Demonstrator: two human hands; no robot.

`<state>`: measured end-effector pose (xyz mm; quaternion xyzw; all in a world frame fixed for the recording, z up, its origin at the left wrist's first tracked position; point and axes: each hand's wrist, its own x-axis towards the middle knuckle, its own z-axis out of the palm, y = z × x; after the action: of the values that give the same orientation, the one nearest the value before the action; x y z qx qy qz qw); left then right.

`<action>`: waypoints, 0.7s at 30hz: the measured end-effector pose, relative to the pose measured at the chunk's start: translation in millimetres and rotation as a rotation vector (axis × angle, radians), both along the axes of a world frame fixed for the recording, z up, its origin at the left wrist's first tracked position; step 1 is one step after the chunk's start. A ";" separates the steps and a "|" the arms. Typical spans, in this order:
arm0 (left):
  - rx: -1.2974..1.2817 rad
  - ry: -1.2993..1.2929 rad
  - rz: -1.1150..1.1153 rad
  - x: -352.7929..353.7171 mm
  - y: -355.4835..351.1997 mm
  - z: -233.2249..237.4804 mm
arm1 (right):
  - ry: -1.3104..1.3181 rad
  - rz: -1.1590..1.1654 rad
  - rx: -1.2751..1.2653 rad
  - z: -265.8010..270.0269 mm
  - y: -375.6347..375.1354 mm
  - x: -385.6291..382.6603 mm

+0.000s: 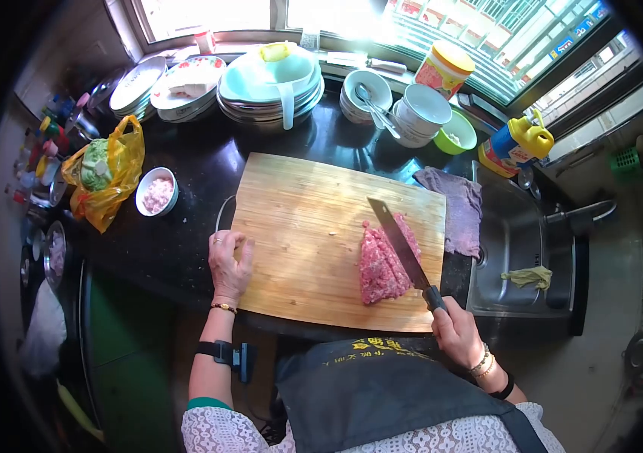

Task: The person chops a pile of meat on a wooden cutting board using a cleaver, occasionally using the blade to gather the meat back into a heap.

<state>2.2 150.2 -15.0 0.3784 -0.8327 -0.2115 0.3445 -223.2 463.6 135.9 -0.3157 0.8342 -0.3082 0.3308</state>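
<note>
My right hand (458, 332) is closed around the black handle of a kitchen knife (401, 238). Its long dark blade lies slanted across a flattened mound of minced meat (383, 268), pink and cut into ridges. Beneath the meat is a large wooden cutting board (306, 226). At the board's left edge, my left hand (231, 263) has its fingers curled over the rim; the fingers' undersides are hidden. A thin wire handle sticks out of the board just above that hand.
A bowl of minced meat (157, 192) and a yellow bag with a cabbage (109, 170) stand left. Stacked plates (269, 87), bowls (367, 94) and a green bowl (456, 133) line the back. A grey cloth (453, 208) touches the board's right side, beside the sink (521, 302).
</note>
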 end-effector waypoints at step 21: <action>0.007 0.001 0.007 0.0 0.3 0.8 | 0.083 0.071 0.046 -50.3 -1.7 -14.6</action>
<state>2.2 150.5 -14.2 0.3824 -0.8306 -0.2135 0.3441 -237.8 461.9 85.6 -0.3499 0.8423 -0.2639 0.3139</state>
